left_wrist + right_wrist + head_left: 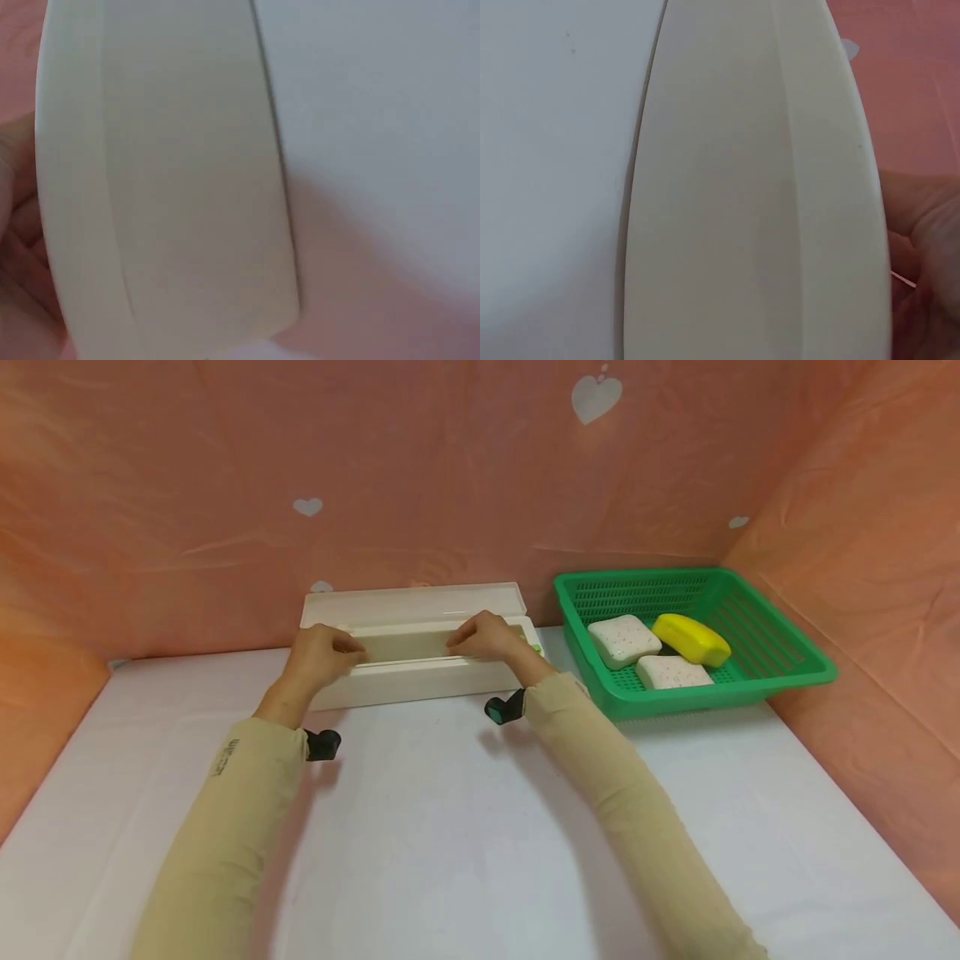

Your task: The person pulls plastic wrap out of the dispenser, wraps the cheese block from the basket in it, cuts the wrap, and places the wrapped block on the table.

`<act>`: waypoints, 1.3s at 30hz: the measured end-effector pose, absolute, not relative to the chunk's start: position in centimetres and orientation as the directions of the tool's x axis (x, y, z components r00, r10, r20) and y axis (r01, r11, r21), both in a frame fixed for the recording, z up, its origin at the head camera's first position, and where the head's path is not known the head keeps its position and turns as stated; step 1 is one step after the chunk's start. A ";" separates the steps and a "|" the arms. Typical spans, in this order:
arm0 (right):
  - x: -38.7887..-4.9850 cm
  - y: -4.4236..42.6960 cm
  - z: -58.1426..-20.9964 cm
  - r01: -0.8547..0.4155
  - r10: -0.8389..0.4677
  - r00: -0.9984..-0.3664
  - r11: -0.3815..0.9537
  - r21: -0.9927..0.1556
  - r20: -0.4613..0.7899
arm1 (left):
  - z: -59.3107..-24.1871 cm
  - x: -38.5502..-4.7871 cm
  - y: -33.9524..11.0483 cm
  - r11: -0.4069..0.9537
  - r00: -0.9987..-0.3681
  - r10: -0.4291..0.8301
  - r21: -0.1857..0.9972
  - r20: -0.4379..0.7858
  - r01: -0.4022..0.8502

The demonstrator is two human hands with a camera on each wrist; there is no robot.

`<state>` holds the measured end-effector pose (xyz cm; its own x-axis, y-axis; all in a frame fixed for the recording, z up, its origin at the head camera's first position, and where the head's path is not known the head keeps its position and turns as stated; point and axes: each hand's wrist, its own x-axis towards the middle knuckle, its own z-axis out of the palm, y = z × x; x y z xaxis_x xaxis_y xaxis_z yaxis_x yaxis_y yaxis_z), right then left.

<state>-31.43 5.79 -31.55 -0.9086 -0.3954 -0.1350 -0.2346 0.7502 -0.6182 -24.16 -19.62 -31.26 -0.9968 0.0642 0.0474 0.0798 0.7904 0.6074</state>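
Observation:
A long white plastic box (412,683) stands at the back of the table, its hinged lid (412,604) raised behind it. Something smooth and greyish shows inside the opening. Over the left part of the opening is my left hand (318,656), fingers bent down and in. My right hand (491,639) mirrors it farther right, thumb and fingers close together. Whether either pinches something thin, such as clear film, cannot be made out. Both wrist views are mostly filled by the box's front wall (195,180), with part of the right hand (930,247) behind it.
To the right of the box stands a green basket (720,696). In it lie two speckled white blocks (624,639) and a yellow rounded object (692,639). A small green piece (536,648) shows at the box's right end. Pink cloth with hearts (450,468) hangs behind the white table (420,827).

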 end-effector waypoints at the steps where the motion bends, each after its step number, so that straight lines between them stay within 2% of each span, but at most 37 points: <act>1: -31.5 5.7 -31.6 -0.234 -0.393 -0.909 0.755 -0.613 -0.137 | -31.3 -24.4 -19.7 0.786 -0.997 0.067 0.614 0.029 0.071; 9: -31.6 5.5 -31.9 -0.257 -0.367 -0.924 0.801 -0.540 -0.105 | -31.6 -25.5 -19.7 0.806 -0.995 0.078 0.591 -0.058 0.029; 18: -31.3 5.8 -31.8 -0.295 -0.414 -0.908 0.739 -0.606 -0.062 | -31.6 -25.3 -19.3 0.828 -0.989 0.053 0.560 -0.135 -0.032; 26: -31.6 6.7 -30.8 -0.193 -0.375 -0.904 0.784 -0.590 -0.203 | -31.2 -25.3 -19.0 0.878 -0.972 0.083 0.477 -0.221 -0.033; 32: -31.4 7.2 -30.1 -0.168 -0.356 -0.913 0.776 -0.607 -0.202 | -31.2 -25.1 -18.9 0.880 -0.977 0.085 0.475 -0.193 -0.017; 39: -30.9 7.3 -30.2 -0.222 -0.401 -0.912 0.668 -0.710 -0.092 | -31.8 -24.8 -18.8 0.850 -0.994 0.069 0.527 -0.089 0.012</act>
